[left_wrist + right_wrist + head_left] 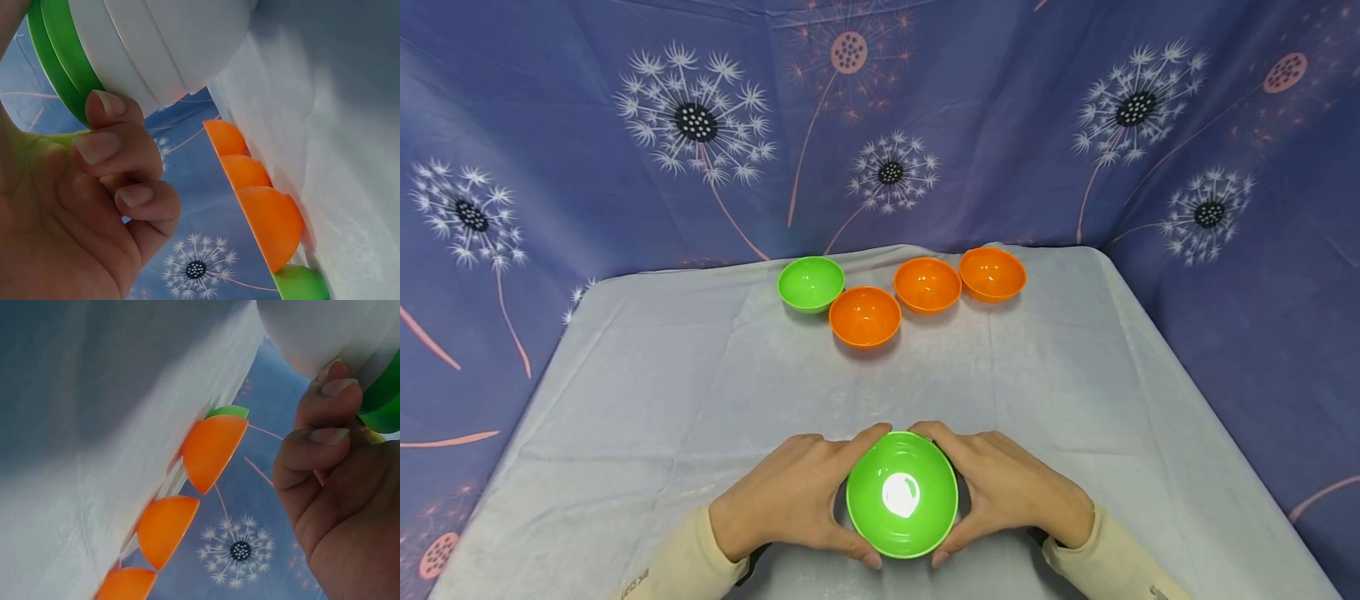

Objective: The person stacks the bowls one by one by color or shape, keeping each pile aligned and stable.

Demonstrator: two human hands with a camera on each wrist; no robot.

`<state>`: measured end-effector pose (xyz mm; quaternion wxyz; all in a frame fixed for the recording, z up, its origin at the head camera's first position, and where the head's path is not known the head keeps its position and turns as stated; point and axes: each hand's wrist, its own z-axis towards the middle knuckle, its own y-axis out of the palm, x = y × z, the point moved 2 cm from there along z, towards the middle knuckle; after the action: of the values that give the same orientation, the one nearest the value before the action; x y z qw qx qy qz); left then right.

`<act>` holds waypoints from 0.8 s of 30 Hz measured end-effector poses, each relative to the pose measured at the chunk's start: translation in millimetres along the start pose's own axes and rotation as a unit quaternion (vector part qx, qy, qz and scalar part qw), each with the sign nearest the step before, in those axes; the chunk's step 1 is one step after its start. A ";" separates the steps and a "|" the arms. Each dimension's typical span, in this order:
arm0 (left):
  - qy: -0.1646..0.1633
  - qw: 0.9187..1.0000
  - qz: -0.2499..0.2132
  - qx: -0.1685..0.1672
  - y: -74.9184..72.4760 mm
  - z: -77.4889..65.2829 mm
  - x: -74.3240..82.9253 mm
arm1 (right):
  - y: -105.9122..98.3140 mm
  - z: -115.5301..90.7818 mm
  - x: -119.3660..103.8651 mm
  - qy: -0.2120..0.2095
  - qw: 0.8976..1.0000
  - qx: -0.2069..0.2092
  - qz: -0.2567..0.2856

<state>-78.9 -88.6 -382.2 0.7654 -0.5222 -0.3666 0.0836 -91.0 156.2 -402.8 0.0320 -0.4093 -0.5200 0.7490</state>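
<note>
A stack of bowls is between my two hands near the front of the table. Its top green bowl faces up, with a bright reflection inside. Below the green rims, white bowls nest in the left wrist view. My left hand holds the stack from the left, thumb near the front rim and index finger around the back. From the other side my right hand grips it likewise. Both wrist views show the other fingers curled against the stack's side, and the white underside stands close over the cloth.
Toward the back edge stand a separate green bowl, an orange bowl just in front of it, a second orange bowl and a third orange bowl. A pale cloth covers the table; a blue dandelion-print curtain hangs behind.
</note>
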 end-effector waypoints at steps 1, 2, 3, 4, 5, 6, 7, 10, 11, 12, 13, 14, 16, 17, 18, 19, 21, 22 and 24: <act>0.001 1.000 0.001 0.001 0.1 -0.1 0.1 | -0.2 0.0 -0.3 -0.001 1.000 -0.001 0.001; 0.001 1.000 0.003 0.001 0.3 -0.1 0.1 | -0.4 -0.1 -0.6 -0.002 1.000 -0.002 0.003; 0.001 1.000 0.003 0.001 0.4 -0.2 0.2 | -0.6 0.0 -1.0 -0.001 1.000 -0.003 0.004; 0.002 1.000 0.004 0.001 0.5 -0.3 0.4 | -0.7 0.0 -1.4 -0.002 1.000 -0.004 0.004; 0.001 1.000 0.004 0.001 0.7 -0.3 0.4 | -0.8 0.0 -1.7 -0.001 1.000 -0.006 0.006; 0.001 1.000 0.005 0.000 0.8 -0.4 0.3 | -0.9 0.0 -2.1 -0.001 1.000 -0.007 0.006; 0.000 1.000 0.007 0.000 0.8 -0.5 0.3 | -0.8 0.0 -2.4 0.000 1.000 -0.008 0.006; -0.001 1.000 0.008 -0.002 0.8 -0.7 0.4 | -0.4 0.2 -3.0 0.006 1.000 -0.011 0.008; 0.000 1.000 0.008 -0.003 0.7 -0.7 0.3 | -0.2 0.3 -3.1 0.008 1.000 -0.013 0.009; 0.001 1.000 0.008 -0.003 0.6 -0.8 0.4 | -0.1 0.6 -3.1 0.010 1.000 -0.014 0.010; 0.001 1.000 0.008 -0.004 0.4 -0.8 0.4 | -0.1 0.8 -3.2 0.011 1.000 -0.016 0.010; 0.002 1.000 0.007 -0.004 0.2 -0.8 0.5 | -0.2 1.0 -3.2 0.011 1.000 -0.016 0.010; 0.002 1.000 0.006 -0.003 -0.1 -0.7 0.6 | -0.9 1.5 -3.4 0.010 1.000 -0.016 0.007; 0.002 1.000 0.005 -0.003 -0.3 -0.6 0.5 | -1.4 1.7 -3.6 0.007 1.000 -0.015 0.005; 0.001 1.000 0.006 -0.003 -0.4 -0.6 0.6 | -1.9 2.0 -3.8 0.003 1.000 -0.013 0.004; 0.001 1.000 0.005 -0.002 -0.6 -0.5 0.7 | -2.3 2.2 -4.1 -0.005 1.000 -0.012 0.002; 0.001 1.000 0.006 -0.001 -0.7 -0.4 1.0 | -3.1 2.3 -4.2 -0.020 1.000 -0.010 0.003; 0.001 1.000 0.007 0.000 -0.7 -0.4 1.1 | -3.5 2.3 -4.2 -0.027 1.000 -0.010 0.005; 0.000 1.000 0.006 0.000 -0.7 -0.5 1.3 | -4.1 2.6 -4.0 -0.037 0.999 -0.010 0.009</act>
<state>-77.8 -88.5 -381.1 0.7652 -0.5239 -0.3635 0.0881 -91.6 154.2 -396.8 0.0014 -0.3862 -0.5249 0.7585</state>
